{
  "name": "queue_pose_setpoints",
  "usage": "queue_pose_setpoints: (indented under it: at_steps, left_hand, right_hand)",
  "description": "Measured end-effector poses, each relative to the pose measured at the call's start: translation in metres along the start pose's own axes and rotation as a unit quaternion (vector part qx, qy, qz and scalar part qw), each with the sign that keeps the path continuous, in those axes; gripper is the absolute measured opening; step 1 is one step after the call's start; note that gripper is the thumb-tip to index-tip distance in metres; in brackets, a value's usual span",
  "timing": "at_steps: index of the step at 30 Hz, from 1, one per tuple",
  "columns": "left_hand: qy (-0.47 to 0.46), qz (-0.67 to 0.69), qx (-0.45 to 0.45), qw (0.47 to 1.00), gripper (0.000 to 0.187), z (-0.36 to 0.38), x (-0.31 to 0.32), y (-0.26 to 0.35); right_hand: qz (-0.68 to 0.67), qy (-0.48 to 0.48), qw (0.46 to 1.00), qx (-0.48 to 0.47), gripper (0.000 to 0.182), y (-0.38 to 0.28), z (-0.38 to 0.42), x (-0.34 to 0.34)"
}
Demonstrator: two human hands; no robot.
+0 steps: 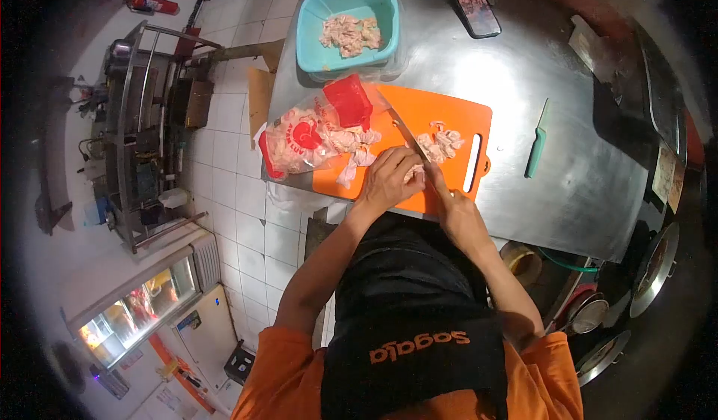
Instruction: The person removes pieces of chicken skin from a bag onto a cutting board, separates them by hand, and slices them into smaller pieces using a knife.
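Observation:
An orange cutting board [467, 113] lies on the steel table. My right hand [461, 216] is closed around the handle of a knife [411, 137], whose long blade slants up and left across the board. Close by the blade, my left hand [390, 181] has its fingers curled over a piece of pale raw meat [413, 172], partly hidden by the fingers. Cut raw meat [443, 143] is heaped right of the blade. On the left, a clear plastic bag [299, 142] with red print lies open, with meat inside it and spilling onto the board.
A turquoise tub [305, 46] holding chopped meat stands beyond the board. To the right, a small green-handled knife [535, 151] lies on the steel table [576, 195]. A phone [475, 8] rests at the far side. The table's left edge drops to a tiled floor [228, 143].

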State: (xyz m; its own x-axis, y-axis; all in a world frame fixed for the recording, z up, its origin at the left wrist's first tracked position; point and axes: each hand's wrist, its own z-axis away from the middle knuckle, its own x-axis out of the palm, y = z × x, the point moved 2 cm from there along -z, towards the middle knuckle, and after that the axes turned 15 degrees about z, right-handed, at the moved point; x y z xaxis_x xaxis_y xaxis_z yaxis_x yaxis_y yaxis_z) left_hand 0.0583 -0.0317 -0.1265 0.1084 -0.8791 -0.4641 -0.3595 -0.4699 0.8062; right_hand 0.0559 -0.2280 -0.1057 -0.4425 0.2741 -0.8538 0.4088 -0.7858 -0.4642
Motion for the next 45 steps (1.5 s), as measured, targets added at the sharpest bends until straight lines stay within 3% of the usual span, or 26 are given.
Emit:
queue_pose_setpoints:
  at_steps: [2, 6, 9, 12, 17, 26, 28, 29, 32, 36, 38, 45]
  left_hand:
    - [0.009, 0.013, -0.025, 1.0, 0.034, 0.003, -0.004, 0.008]
    - [0.114, 0.057, -0.035, 0.991, 0.033, 0.014, -0.014, 0.007]
    - [0.076, -0.01, -0.038, 0.996, 0.032, 0.024, -0.013, -0.009]
    - [0.095, 0.054, -0.094, 0.989, 0.031, 0.029, -0.016, -0.003]
    - [0.064, -0.026, -0.011, 0.998, 0.034, 0.029, -0.024, 0.005]
    - [-0.003, 0.006, -0.009, 1.0, 0.032, 0.019, -0.016, -0.011]
    - [-0.007, 0.008, -0.006, 1.0, 0.032, 0.021, -0.016, -0.01]
    - [-0.012, 0.008, 0.002, 1.0, 0.031, 0.02, -0.016, -0.01]
    - [-0.01, 0.013, -0.001, 1.0, 0.029, 0.019, -0.014, -0.012]
    - [0.009, 0.016, -0.008, 1.0, 0.028, 0.017, -0.012, -0.011]
    - [0.013, 0.02, -0.013, 1.0, 0.027, 0.018, -0.011, -0.012]
    - [-0.01, -0.028, -0.024, 0.999, 0.026, 0.018, -0.012, -0.009]
  right_hand:
    - [-0.005, 0.014, 1.0, 0.003, 0.08, 0.009, 0.014, -0.008]
    - [0.01, 0.003, 1.0, 0.022, 0.078, 0.003, 0.045, -0.043]
    - [0.02, -0.023, 0.999, 0.026, 0.078, -0.002, 0.065, -0.051]
    - [0.023, -0.049, 0.998, 0.021, 0.08, -0.008, 0.083, -0.047]
    - [0.028, -0.089, 0.996, 0.016, 0.085, -0.005, 0.094, -0.027]
    - [0.019, -0.127, 0.991, 0.024, 0.091, -0.002, 0.084, 0.009]
    - [0.022, -0.092, 0.995, 0.025, 0.089, -0.012, 0.06, 0.021]
    - [0.002, -0.028, 1.0, 0.012, 0.086, -0.018, 0.044, 0.025]
    - [0.018, -0.009, 1.0, 0.004, 0.086, -0.025, 0.019, 0.027]
    - [0.019, -0.035, 0.999, 0.009, 0.087, -0.011, 0.065, 0.02]
    - [0.04, -0.119, 0.992, 0.033, 0.088, 0.002, 0.096, 0.018]
    - [0.022, -0.008, 1.0, -0.017, 0.087, -0.015, 0.016, 0.021]
